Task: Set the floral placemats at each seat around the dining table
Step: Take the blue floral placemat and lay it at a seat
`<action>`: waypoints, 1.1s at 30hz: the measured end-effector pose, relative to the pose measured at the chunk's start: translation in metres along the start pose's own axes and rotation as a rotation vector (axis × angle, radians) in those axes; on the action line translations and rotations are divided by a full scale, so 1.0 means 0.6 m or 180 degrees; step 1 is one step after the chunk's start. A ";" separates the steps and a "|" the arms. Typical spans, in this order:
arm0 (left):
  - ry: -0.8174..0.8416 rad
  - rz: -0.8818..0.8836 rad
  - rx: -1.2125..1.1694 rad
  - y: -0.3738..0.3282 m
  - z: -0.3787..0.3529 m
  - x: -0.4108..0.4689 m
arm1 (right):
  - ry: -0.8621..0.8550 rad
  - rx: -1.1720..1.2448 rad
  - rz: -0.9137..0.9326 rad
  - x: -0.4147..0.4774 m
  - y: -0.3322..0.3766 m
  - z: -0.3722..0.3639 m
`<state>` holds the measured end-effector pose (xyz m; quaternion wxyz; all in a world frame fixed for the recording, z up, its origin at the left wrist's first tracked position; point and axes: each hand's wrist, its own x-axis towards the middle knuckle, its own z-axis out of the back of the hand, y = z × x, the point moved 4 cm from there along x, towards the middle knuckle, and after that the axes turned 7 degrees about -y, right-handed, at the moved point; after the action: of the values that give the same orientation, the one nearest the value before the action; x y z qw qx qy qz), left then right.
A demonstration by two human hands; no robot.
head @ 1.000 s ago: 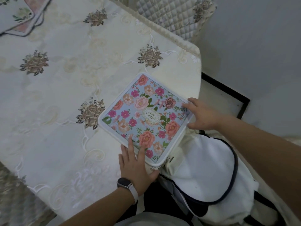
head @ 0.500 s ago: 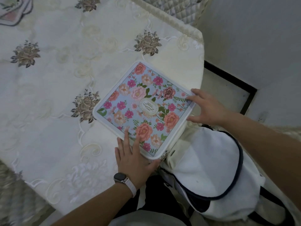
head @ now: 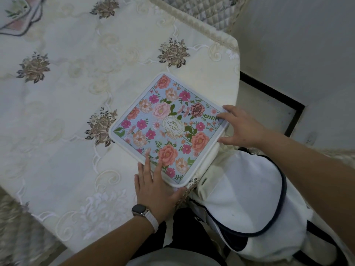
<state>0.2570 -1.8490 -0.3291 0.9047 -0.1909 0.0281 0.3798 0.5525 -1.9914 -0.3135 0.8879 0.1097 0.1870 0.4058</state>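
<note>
A square floral placemat [head: 167, 129] with a white border and a pale blue field of pink and orange flowers lies flat near the table's corner, turned like a diamond. My left hand [head: 155, 187] lies flat at its near edge, fingertips pressing on the mat. My right hand [head: 242, 125] touches its right corner with spread fingers, thumb at the edge below. Other placemats [head: 17, 16] show at the far left corner of the view, partly cut off.
The dining table [head: 57, 112] wears a cream embroidered cloth with brown rose motifs. A white chair seat with dark piping [head: 249, 198] stands against the table's near right edge. A quilted chair back [head: 201, 10] stands at the far side. A grey wall [head: 297, 45] is at right.
The mat has stayed near the table corner while both hands keep touching its edges. The view has shifted slightly, pushing the far placemats further out at top left.
</note>
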 end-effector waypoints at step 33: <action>-0.0166 -0.0110 -0.0259 0.019 0.070 -0.002 | -0.0262 0.0432 -0.0421 -0.047 0.059 0.048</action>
<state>0.2444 -1.8272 -0.2935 0.9031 -0.2180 -0.0142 0.3698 0.5236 -1.9912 -0.2681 0.9101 0.1736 0.1843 0.3279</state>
